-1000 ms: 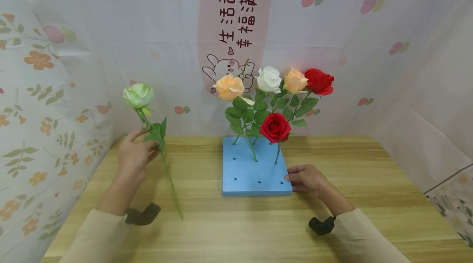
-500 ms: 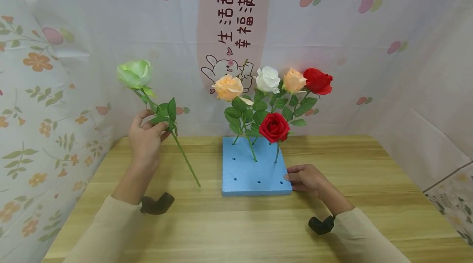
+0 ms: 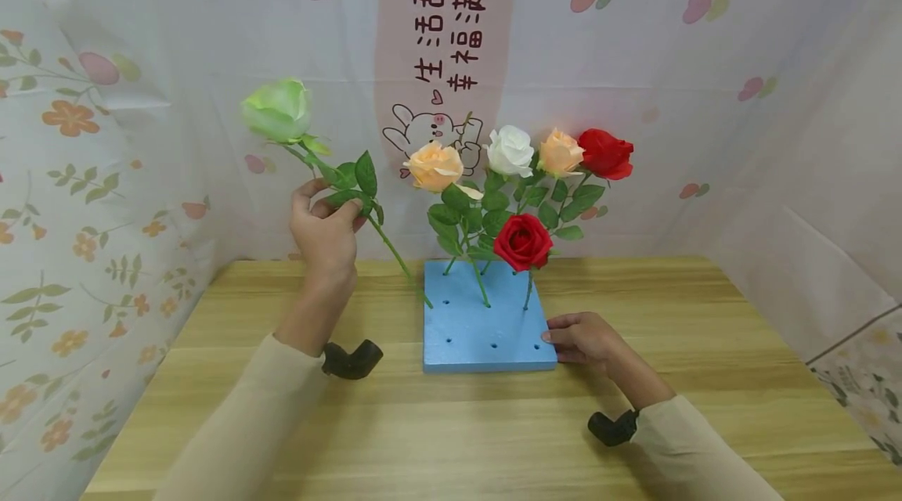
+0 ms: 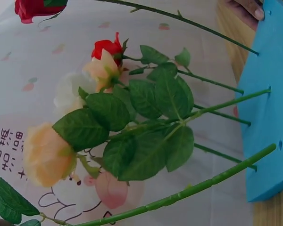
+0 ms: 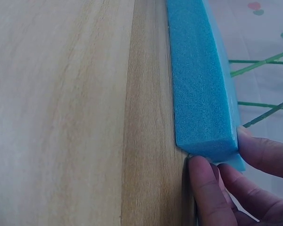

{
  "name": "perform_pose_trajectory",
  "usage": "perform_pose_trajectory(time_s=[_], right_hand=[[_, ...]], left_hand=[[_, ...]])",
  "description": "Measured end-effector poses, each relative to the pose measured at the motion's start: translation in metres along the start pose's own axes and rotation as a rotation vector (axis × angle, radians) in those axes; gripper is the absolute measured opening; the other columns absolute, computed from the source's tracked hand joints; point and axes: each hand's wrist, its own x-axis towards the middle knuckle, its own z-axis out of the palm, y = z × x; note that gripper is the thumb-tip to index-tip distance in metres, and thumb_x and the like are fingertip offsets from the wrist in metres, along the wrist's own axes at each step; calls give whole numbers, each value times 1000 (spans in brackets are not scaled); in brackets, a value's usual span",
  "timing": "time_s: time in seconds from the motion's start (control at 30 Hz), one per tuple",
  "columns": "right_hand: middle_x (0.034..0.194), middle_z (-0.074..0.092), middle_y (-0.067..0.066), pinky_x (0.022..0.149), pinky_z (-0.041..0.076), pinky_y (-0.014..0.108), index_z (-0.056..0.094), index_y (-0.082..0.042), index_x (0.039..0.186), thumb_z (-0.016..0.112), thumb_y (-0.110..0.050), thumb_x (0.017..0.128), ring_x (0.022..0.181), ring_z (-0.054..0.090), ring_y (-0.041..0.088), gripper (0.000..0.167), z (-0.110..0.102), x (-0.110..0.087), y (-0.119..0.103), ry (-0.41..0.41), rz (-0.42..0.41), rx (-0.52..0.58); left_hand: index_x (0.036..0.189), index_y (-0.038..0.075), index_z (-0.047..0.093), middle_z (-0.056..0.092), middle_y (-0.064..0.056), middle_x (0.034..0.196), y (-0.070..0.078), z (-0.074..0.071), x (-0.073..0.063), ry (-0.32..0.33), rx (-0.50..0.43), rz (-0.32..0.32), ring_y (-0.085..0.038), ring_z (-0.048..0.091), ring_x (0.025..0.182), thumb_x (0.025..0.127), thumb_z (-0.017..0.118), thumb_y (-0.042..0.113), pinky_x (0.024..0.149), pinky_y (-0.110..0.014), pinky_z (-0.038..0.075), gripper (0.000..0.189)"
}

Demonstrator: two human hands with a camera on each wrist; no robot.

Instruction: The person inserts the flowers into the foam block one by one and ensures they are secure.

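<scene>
My left hand pinches the leafy upper stem of a pale green artificial rose, which tilts with its bloom to the upper left. The rose's bare stem slants down to the right, its tip close over the left side of the blue foam board, near a hole. At the board's right front edge, my right hand grips the corner; in the right wrist view the thumb lies on the top face and fingers are at the side and underneath.
Standing in the board are a front red rose, a rear red rose, a white rose and two peach roses, one at left. Several holes show in the board. A printed cloth hangs behind the wooden table.
My left hand has lifted the green rose and carried it rightward, bringing its stem tip from the table's left side to the foam board. The right hand stays at the board's corner.
</scene>
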Motion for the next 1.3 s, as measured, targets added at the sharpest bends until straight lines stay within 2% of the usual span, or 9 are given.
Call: perform_pose_trajectory(time_s=[0.3,0.53,0.8,0.93,1.07,1.17,1.3], right_hand=[[104,69,13,79,59,35,49,14,131,69,-11,89,90,67,19,53,0,1,0,2,1,6],[105,69,13,80,59,35,48,14,132,68,-11,90,91,67,19,53,1,1,1,-3,3,8],[105,69,14,79,59,34,49,13,132,68,-10,90,90,66,18,52,1,2,-2,0,6,7],[104,69,13,78,59,33,49,13,132,68,-10,90,89,66,17,52,1,2,-3,-4,8,7],[102,69,12,79,59,33,49,13,132,68,-10,90,88,66,17,52,0,2,-3,-4,8,5],[102,69,12,79,59,33,49,13,132,68,-10,90,88,66,18,52,0,2,-2,-4,10,5],[101,69,11,79,59,33,49,13,132,68,-11,90,88,66,17,52,0,2,-1,-5,14,3]], left_hand=[[126,12,48,59,-7,97,-22,19,3,60,4,19,-18,60,89,88,63,-5,77,-28,56,44],[126,9,47,55,-6,94,-39,28,2,62,41,69,-17,54,84,88,63,-6,79,-28,55,44],[123,8,49,57,-5,91,-50,34,1,67,64,71,-16,54,83,84,63,-9,79,-28,55,45],[121,9,50,59,-4,91,-54,37,-2,46,117,94,-15,54,80,85,64,-8,73,-24,51,42],[121,9,51,61,-5,95,-58,40,-9,-10,184,155,-15,54,80,86,63,-4,70,-26,48,39],[123,8,51,62,-8,98,-61,43,-13,-50,233,202,-17,56,83,87,62,-2,72,-28,50,39],[123,8,49,63,-10,99,-67,43,-16,-68,281,214,-18,59,84,86,60,-3,73,-29,51,40]])
